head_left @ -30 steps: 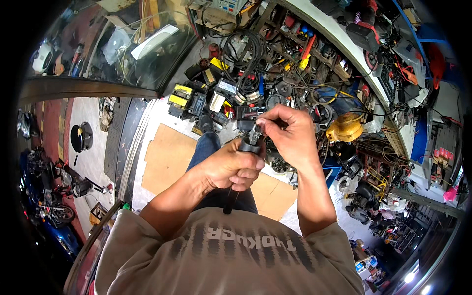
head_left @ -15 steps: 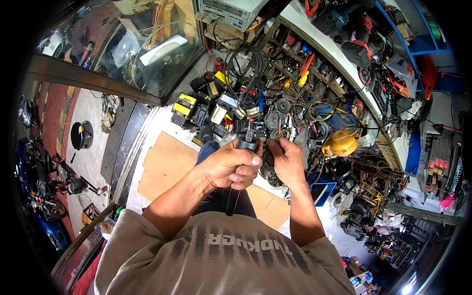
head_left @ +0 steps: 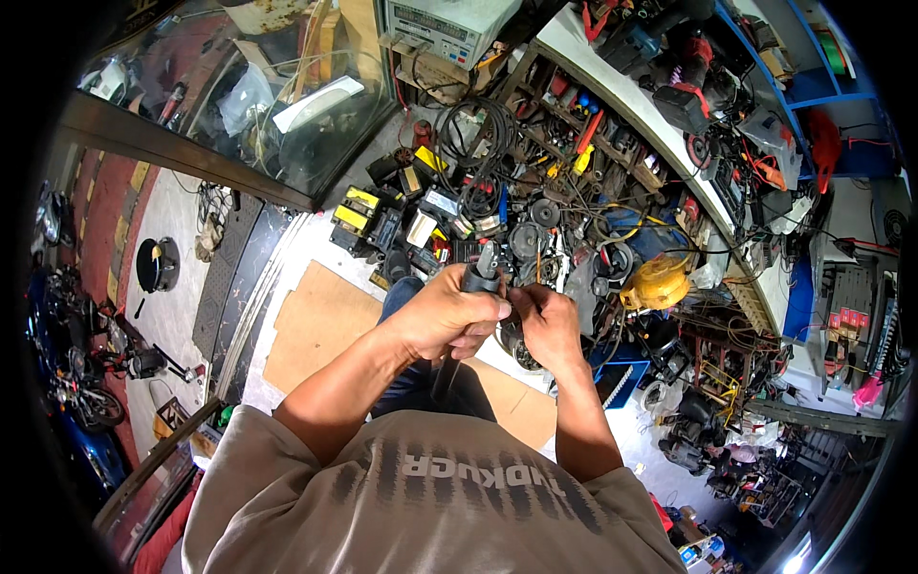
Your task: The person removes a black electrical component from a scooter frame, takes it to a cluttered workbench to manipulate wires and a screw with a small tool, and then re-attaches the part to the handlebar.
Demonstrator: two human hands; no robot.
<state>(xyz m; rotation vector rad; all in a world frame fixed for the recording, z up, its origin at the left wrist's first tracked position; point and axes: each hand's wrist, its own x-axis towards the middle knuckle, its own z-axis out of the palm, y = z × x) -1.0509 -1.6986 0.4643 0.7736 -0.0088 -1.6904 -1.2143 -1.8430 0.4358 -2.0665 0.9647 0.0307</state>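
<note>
My left hand [head_left: 457,314] is wrapped round a long dark cylindrical part [head_left: 481,279], with a metal fitting at its upper end and a dark shaft running down toward my body. My right hand [head_left: 543,323] is just to the right of that part, thumb and fingers drawn together; what they hold, if anything, is hidden. Beyond both hands lies a dense heap of black batteries with yellow tops [head_left: 357,209], coiled cables [head_left: 464,143] and round metal parts [head_left: 543,215].
Flattened cardboard [head_left: 308,330] lies on the floor under me. A glass-sided cabinet [head_left: 339,124] is upper left, motorcycles [head_left: 81,392] are far left. A long white bench [head_left: 593,43] with power tools curves along the right. A yellow housing [head_left: 658,282] sits right of my hands.
My right hand has moved from the top of the dark part down and to its right. My left hand still grips the part.
</note>
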